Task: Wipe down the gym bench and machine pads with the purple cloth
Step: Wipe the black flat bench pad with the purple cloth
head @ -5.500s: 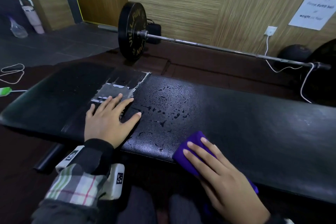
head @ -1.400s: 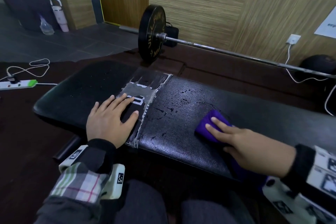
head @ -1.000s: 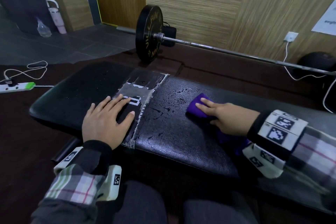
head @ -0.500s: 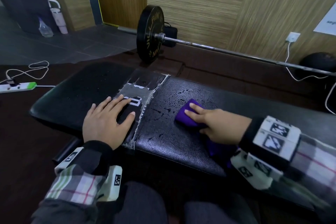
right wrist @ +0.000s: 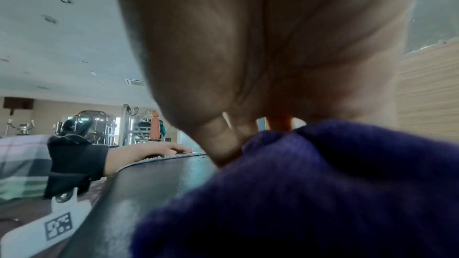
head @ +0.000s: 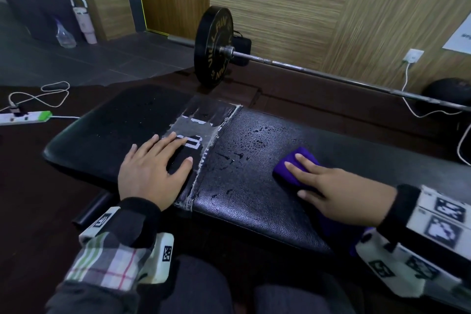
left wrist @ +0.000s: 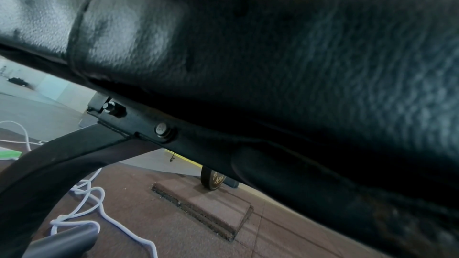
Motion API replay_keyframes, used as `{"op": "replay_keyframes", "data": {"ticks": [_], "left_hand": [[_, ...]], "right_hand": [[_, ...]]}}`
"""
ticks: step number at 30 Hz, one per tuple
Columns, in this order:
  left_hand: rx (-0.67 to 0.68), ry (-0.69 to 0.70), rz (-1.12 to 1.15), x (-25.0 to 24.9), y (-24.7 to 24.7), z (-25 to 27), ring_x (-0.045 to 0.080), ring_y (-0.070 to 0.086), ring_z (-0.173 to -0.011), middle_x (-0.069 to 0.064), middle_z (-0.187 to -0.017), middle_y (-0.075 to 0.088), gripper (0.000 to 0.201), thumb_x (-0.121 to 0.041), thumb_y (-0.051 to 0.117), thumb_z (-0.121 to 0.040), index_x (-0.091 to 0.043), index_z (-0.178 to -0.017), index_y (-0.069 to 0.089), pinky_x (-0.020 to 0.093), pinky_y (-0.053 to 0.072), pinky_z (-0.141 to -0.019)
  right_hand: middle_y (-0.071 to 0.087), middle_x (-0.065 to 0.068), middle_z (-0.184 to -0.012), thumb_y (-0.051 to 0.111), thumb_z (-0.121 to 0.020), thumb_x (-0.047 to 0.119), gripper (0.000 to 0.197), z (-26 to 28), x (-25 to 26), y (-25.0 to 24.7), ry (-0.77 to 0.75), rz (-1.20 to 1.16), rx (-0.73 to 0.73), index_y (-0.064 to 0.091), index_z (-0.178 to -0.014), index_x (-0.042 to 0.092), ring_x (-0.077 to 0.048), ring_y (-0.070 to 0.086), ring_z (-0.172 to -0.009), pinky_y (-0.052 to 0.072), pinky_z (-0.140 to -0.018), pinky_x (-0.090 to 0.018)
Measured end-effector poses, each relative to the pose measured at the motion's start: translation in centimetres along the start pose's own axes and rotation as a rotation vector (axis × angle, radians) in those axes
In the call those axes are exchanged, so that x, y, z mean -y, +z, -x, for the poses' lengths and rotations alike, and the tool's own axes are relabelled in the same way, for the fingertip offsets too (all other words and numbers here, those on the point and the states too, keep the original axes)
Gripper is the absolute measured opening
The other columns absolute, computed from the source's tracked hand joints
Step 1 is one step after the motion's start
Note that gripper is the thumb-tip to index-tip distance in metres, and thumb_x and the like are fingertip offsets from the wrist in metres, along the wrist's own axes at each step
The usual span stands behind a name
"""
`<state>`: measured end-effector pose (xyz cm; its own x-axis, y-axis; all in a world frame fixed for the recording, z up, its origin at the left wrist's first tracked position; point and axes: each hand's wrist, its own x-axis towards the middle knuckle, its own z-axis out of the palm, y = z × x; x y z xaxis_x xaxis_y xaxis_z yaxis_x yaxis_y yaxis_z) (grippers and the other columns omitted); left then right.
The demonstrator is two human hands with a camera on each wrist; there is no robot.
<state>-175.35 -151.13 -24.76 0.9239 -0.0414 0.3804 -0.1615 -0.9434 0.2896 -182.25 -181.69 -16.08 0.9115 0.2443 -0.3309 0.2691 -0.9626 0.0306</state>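
Note:
The black padded gym bench (head: 254, 201) runs across the head view in front of my knees. Spray droplets (head: 237, 155) dot its middle, beside a worn, taped patch (head: 204, 122). My left hand (head: 153, 168) lies flat on the pad with fingers spread, its fingertips on the patch. My right hand (head: 339, 191) presses the purple cloth (head: 288, 171) onto the pad with straight fingers, right of the droplets. In the right wrist view the cloth (right wrist: 310, 193) bunches under my palm (right wrist: 248, 46). The left wrist view shows only the bench's side (left wrist: 248, 46) and frame.
A barbell with a black plate (head: 213, 46) lies on the floor behind the bench, along the wooden wall. A power strip (head: 25, 118) with white cables sits on the floor at the left. A spray bottle (head: 65, 35) and a pink tumbler (head: 85, 25) stand far left.
My right hand has slid the cloth rightward along the pad, away from the droplets, after sweeping left toward them. The left hand stays flat in place.

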Motion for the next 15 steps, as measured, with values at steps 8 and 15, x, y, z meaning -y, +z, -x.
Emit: {"op": "replay_keyframes", "data": {"ticks": [8,15], "left_hand": [[0.023,-0.01,-0.009,0.0,0.0,0.0,0.01,0.035,-0.139,-0.02,-0.144,0.045,0.061,-0.066,0.025,-0.082,-0.045,-0.133,0.05,0.04,0.019,-0.116],[0.024,-0.008,-0.001,0.1,-0.1,0.1,0.009,0.034,-0.139,-0.021,-0.144,0.044,0.06,-0.065,0.026,-0.082,-0.045,-0.133,0.051,0.04,0.018,-0.117]], "right_hand": [[-0.006,-0.005,-0.158,0.036,-0.101,0.027,0.061,-8.4,-0.3,-3.1,0.08,0.171,0.043,0.0,-0.15,0.028,-0.034,0.035,-0.134,0.031,-0.109,-0.034],[0.003,-0.006,-0.158,0.037,-0.1,0.029,0.062,-9.2,-5.5,-4.3,0.244,0.186,0.042,0.0,-0.15,0.027,-0.033,0.035,-0.135,0.028,-0.107,-0.029]]}}
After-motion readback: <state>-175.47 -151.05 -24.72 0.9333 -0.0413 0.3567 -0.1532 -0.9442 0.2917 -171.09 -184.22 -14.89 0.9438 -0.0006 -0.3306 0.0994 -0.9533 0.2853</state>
